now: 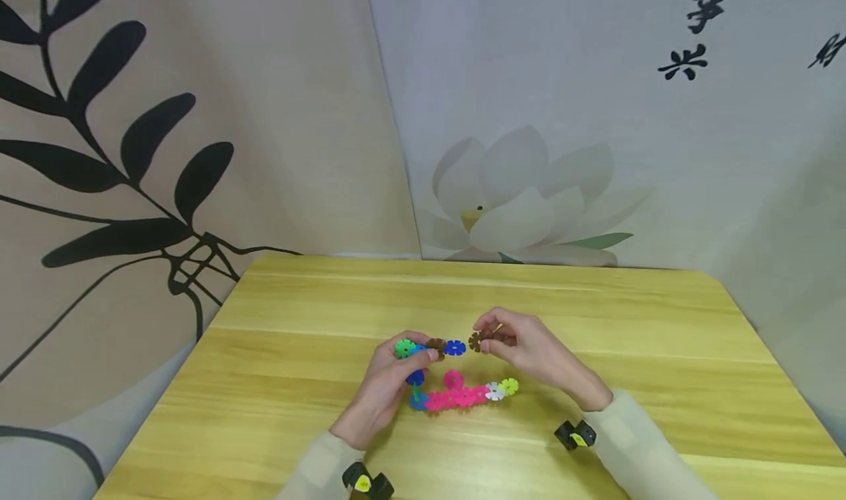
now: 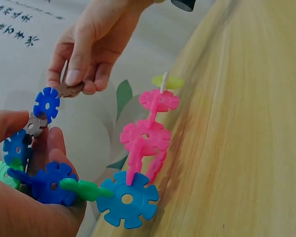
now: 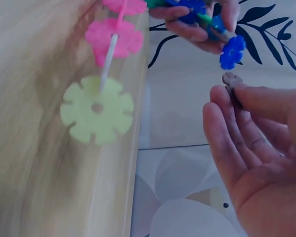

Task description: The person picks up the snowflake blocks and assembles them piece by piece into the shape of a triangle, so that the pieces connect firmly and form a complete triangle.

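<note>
My left hand (image 1: 383, 386) grips a chain of flower-shaped interlocking discs, with the thumb on a brown disc (image 1: 436, 343). A dark blue disc (image 1: 454, 348) sticks out at the chain's free end. From the hand the chain bends past a green disc (image 1: 405, 349) and a light blue disc (image 2: 128, 199) to a row of pink discs (image 1: 463, 396). That row ends in a white disc (image 1: 494, 391) and a yellow-green disc (image 1: 510, 387). Between thumb and fingertips, my right hand (image 1: 532, 344) pinches brown discs (image 2: 71, 89), seemingly two joined, a small gap from the dark blue disc.
Under both hands lies a wooden table (image 1: 297, 382) with light, wood-grain boards. Behind its far edge stands a printed backdrop (image 1: 317, 118) with dark leaves, a pale lotus and black characters. A small black device (image 1: 575, 435) sits at each wrist.
</note>
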Demonstrator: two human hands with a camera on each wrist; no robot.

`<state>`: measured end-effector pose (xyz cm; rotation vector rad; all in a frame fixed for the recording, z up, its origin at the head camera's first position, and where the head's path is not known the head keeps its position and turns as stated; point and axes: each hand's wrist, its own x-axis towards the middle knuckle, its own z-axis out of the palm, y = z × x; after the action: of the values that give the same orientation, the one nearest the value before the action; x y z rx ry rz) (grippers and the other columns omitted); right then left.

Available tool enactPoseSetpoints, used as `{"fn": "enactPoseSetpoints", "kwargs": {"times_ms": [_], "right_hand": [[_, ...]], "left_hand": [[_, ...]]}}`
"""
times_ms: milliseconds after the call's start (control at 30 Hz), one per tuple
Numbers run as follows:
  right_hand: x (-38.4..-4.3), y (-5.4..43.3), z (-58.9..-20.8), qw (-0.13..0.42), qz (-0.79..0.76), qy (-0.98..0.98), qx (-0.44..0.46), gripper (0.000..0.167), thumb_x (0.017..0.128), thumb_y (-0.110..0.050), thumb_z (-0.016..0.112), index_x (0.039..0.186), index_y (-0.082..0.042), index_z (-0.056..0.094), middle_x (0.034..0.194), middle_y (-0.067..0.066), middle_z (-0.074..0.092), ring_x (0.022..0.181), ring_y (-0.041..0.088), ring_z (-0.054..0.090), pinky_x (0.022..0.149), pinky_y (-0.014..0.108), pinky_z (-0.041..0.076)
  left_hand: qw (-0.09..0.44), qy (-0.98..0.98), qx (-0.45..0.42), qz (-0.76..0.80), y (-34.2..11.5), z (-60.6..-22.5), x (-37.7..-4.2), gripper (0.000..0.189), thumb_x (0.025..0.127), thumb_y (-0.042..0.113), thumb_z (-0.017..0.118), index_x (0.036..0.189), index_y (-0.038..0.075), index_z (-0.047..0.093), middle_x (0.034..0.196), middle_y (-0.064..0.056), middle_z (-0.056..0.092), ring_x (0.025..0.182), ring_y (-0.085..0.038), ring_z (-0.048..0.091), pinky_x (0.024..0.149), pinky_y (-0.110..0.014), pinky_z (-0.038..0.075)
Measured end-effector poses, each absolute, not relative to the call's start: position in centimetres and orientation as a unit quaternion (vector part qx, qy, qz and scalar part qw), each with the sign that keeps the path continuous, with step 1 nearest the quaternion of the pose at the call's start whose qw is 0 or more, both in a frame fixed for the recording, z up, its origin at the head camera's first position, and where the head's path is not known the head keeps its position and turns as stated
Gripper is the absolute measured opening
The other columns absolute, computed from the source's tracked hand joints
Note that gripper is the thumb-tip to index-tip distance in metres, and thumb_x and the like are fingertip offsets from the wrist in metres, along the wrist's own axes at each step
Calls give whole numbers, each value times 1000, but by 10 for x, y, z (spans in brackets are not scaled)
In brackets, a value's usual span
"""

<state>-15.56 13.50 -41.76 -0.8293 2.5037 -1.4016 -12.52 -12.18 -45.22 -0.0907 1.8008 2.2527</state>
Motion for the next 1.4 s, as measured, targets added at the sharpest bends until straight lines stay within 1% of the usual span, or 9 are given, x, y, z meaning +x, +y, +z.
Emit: {"fn": "enactPoseSetpoints", "kwargs": {"times_ms": [167,400,733,867,1033,1100,1200,1333,1400], "right_hand": [[-150,135,-417,67,-479,834,-265,15,99,-7,70,113,-10,67,104,2,72,93,26,74,76,28,61],[-147,134,-417,52,-478,837,-262,15,99,-7,71,112,-11,68,103,-1,73,92,14,72,80,27,60],[-145,134,-418,46,-481,837,-257,15,98,-8,71,113,-11,68,102,-3,73,91,12,71,81,28,60],[-144,134,-418,24,-477,838,-262,16,97,-6,72,112,-11,70,100,-4,74,90,11,71,82,28,60],[-141,135,-417,-21,-478,833,-279,15,95,-4,74,109,-10,75,98,-3,75,85,14,73,76,27,61],[-140,135,-417,-38,-480,828,-288,14,95,-4,74,108,-9,76,96,0,75,82,17,74,74,27,62],[-138,135,-417,-61,-478,825,-294,13,94,-4,75,105,-10,78,93,-1,74,79,15,73,71,26,62],[-136,133,-420,-79,-479,824,-291,13,92,-3,77,103,-10,79,92,-3,73,77,9,72,69,26,61],[-134,132,-421,-87,-483,822,-289,13,91,-3,78,102,-9,79,91,-3,73,77,10,72,68,26,61]], "left_hand": [[125,611,-34,781,-118,-453,-125,16,87,5,78,100,7,70,100,-7,74,81,-19,63,82,-35,54],[123,609,-33,783,-115,-453,-126,14,87,5,78,98,8,70,101,-6,74,81,-19,63,82,-35,53],[125,618,-27,776,-110,-454,-127,16,87,9,80,100,9,71,99,-5,74,87,-23,63,84,-36,50],[126,634,-17,763,-107,-454,-128,20,87,15,82,102,8,70,97,-4,74,89,-22,63,84,-35,50],[116,648,-27,753,-103,-453,-128,28,86,21,86,102,7,67,90,-4,73,80,-21,60,77,-31,50],[109,645,-32,756,-101,-452,-129,29,84,21,87,100,8,67,89,-5,73,77,-20,59,74,-30,49],[104,637,-36,763,-98,-450,-128,27,84,19,87,98,9,67,88,-5,74,75,-20,59,70,-28,50],[101,628,-33,771,-97,-449,-128,26,84,17,87,98,9,66,91,-7,75,78,-21,62,72,-28,51],[99,629,-31,771,-97,-449,-129,27,84,17,87,98,9,66,91,-8,75,78,-22,63,73,-28,51]]}}
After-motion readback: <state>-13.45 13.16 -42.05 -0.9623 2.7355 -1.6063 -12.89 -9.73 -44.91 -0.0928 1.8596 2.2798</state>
